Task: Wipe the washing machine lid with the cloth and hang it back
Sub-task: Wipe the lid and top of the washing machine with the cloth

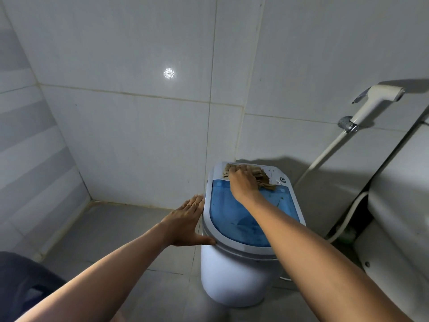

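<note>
With the left hand (185, 223) flat and open against the washing machine (234, 275) rim to steady it, the right hand (243, 182), fingers spread pressing the cloth (263, 178) on the lid's (241, 214) far end, should sweep in overlapping strokes toward the near edge.

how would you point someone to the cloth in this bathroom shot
Find the small white washing machine standing by the tiled wall. At the far end of its blue lid, on the pale control panel, the right hand presses a cloth. It is the only tan, ribbed, frayed thing there.
</note>
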